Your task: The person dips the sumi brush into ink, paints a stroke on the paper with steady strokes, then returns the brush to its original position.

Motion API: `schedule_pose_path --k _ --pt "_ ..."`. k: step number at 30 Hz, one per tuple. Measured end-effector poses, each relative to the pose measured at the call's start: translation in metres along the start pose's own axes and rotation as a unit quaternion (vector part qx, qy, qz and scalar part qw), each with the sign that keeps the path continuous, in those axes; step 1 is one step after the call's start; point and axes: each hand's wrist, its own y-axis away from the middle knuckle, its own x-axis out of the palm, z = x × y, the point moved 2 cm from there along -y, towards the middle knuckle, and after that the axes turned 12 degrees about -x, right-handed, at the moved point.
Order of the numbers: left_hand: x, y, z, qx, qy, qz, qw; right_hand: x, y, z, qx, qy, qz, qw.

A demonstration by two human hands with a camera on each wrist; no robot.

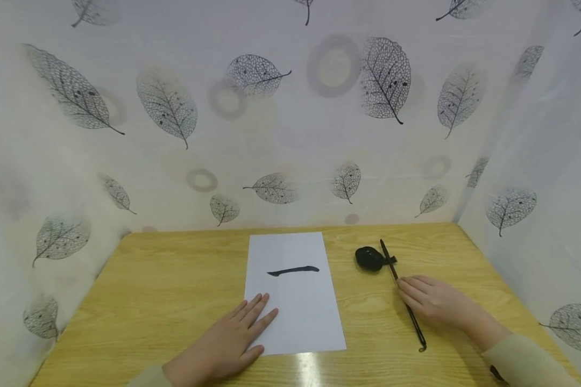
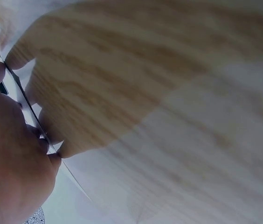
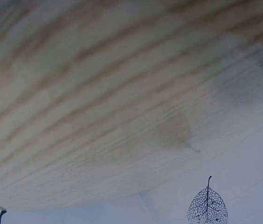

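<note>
A white sheet of paper (image 1: 300, 306) lies on the wooden table, with one black brush stroke (image 1: 294, 271) across its upper half. My left hand (image 1: 234, 336) rests on the paper's lower left edge, fingers spread; the left wrist view shows that hand (image 2: 15, 149) low against the tabletop. To the right, a black writing brush (image 1: 413, 321) lies slanted, its tip end over a small black brush rest (image 1: 392, 260) and its looped end towards me. My right hand (image 1: 433, 302) pinches the brush near its middle from the right; the thumb is hidden.
A rounded, glossy black object (image 1: 369, 258) sits left of the brush rest. Leaf-patterned curtains (image 1: 290, 134) enclose the table (image 1: 184, 279) at the back and both sides. Beside the right sleeve, a small dark thing (image 1: 496, 372) shows near the front edge.
</note>
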Motion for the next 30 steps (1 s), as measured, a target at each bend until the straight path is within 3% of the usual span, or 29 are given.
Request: schedule_pose_path --k 5,12,21,30 --pt "0.001 0.001 0.001 0.006 -0.016 -0.028 0.9994 0.001 -0.001 0.0 -0.007 0.011 0.003 1.0" --pt "0.0 0.001 0.001 0.001 -0.014 -0.033 0.9993 0.0 -0.006 -0.002 -0.007 0.011 -0.001 1.0" --pt "-0.002 0.004 0.001 0.014 -0.034 -0.084 0.9958 -0.005 -0.023 -0.005 -0.003 0.016 -0.002 1.0" --pt "-0.005 0.007 0.0 0.014 -0.044 -0.085 0.9953 -0.008 -0.04 -0.007 0.017 0.027 -0.029 0.999"
